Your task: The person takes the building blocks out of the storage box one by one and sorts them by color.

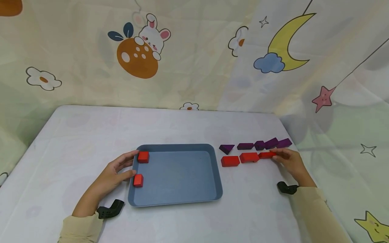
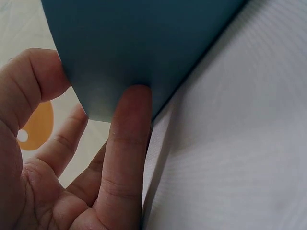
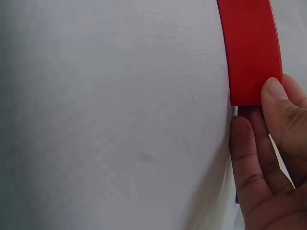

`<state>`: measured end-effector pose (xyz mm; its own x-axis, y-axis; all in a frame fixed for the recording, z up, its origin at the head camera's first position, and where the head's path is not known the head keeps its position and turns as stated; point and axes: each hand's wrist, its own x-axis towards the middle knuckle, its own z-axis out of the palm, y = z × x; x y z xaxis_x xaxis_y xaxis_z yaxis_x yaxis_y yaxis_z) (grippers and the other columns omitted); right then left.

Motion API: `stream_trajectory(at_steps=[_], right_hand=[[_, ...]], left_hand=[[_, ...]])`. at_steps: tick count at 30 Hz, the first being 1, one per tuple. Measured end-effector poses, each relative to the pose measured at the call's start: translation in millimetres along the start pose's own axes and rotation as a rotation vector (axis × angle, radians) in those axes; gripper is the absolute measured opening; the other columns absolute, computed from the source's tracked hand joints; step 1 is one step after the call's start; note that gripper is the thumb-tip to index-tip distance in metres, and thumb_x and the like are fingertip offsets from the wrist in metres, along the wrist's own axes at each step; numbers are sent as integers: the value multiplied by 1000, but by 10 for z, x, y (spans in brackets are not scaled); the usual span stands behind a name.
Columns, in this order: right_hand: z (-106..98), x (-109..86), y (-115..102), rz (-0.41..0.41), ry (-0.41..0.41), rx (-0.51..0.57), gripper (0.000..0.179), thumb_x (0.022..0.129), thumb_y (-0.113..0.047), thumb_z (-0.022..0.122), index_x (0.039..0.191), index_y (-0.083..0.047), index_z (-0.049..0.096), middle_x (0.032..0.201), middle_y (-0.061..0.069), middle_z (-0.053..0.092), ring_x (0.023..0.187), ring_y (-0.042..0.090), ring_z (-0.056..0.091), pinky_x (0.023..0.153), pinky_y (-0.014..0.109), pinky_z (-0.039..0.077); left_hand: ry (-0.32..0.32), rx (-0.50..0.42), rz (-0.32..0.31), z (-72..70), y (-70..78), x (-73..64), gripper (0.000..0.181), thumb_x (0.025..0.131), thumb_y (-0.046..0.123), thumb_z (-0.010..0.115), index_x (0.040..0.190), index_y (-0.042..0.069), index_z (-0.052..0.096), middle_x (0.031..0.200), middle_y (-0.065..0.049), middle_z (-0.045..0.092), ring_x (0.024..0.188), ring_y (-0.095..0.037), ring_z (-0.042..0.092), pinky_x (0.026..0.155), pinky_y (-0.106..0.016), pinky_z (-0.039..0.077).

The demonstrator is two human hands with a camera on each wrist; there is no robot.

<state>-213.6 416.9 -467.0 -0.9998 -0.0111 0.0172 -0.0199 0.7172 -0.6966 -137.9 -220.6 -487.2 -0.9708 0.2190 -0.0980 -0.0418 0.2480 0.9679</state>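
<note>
The blue-grey tray (image 1: 177,197) lies on the table, with two small red blocks along its left side: one (image 1: 143,157) near the far corner, the other (image 1: 138,180) nearer the front. My left hand (image 1: 117,170) touches the tray's left edge. In the left wrist view its fingers (image 2: 129,139) rest against the tray's outer wall (image 2: 129,43). To the tray's right, my right hand (image 1: 288,163) pinches the end of a flat red block (image 1: 265,155), with the thumb on its red face (image 3: 252,52) in the right wrist view.
Two more red blocks, one (image 1: 230,161) by the tray and one (image 1: 249,157) beside it, line up with the pinched one. Behind them runs a row of several purple blocks (image 1: 245,146), starting with a triangular one (image 1: 226,149). A printed cloth (image 1: 197,67) hangs behind the table.
</note>
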Motion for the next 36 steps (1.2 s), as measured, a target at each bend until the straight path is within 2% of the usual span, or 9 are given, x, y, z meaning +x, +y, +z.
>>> stream_trajectory(at_steps=[5, 11, 13, 15, 18, 21, 29, 36], right_hand=[[-22, -29, -70, -4, 0, -27, 41, 101, 2, 72, 140, 10, 65, 139, 35, 64, 101, -19, 49, 85, 3, 46], [-36, -98, -252, -34, 66, -36, 39, 100, 11, 69, 138, 7, 67, 137, 30, 66, 104, -18, 48, 86, 2, 45], [-24, -123, -326, -60, 79, -8, 38, 100, 12, 68, 137, 8, 68, 133, 21, 69, 104, -18, 50, 86, 2, 45], [-4, -144, -399, -90, 84, 29, 36, 100, 10, 68, 136, 8, 68, 126, 5, 72, 105, -16, 54, 87, 3, 46], [32, -169, -508, -126, 67, 80, 33, 103, 3, 69, 135, 8, 68, 119, -18, 70, 106, -14, 57, 88, 4, 47], [75, -177, -606, -154, 34, 112, 34, 105, -2, 69, 137, 8, 66, 117, -28, 67, 107, -13, 58, 89, 5, 47], [274, -175, -895, -243, -27, 195, 35, 100, 4, 72, 135, 9, 67, 121, -21, 71, 110, -9, 64, 90, 10, 51], [436, -161, -1107, -278, -82, 229, 36, 101, 3, 72, 136, 8, 67, 125, -13, 72, 113, -6, 64, 91, 12, 53]], left_hand=[[1, 4, 0, -4, 11, -4, 70, 101, 6, 73, 164, 4, 42, 164, -28, 42, 141, -50, 48, 88, -26, 59], [3, 11, 11, -24, 17, -13, 69, 101, 5, 72, 164, 3, 43, 164, -28, 42, 141, -50, 49, 90, -24, 58], [3, 8, 14, -32, 16, -14, 69, 101, 5, 72, 164, 3, 43, 164, -28, 43, 141, -51, 49, 90, -25, 58], [2, 4, 16, -39, 15, -14, 69, 101, 5, 72, 164, 3, 43, 165, -28, 42, 141, -51, 49, 90, -25, 58], [-4, -11, 20, -45, 8, -11, 69, 101, 6, 73, 164, 3, 43, 165, -28, 41, 142, -52, 47, 89, -26, 58], [-17, -27, 29, -44, -1, -4, 69, 102, 6, 72, 164, 3, 43, 167, -28, 39, 144, -53, 46, 90, -27, 59], [-18, -24, 27, -54, -17, 8, 69, 101, 7, 73, 164, 5, 44, 165, -29, 41, 145, -53, 44, 88, -30, 59], [-18, -21, 18, -68, -24, 8, 68, 101, 6, 72, 163, 4, 44, 165, -29, 40, 145, -54, 43, 87, -32, 59]])
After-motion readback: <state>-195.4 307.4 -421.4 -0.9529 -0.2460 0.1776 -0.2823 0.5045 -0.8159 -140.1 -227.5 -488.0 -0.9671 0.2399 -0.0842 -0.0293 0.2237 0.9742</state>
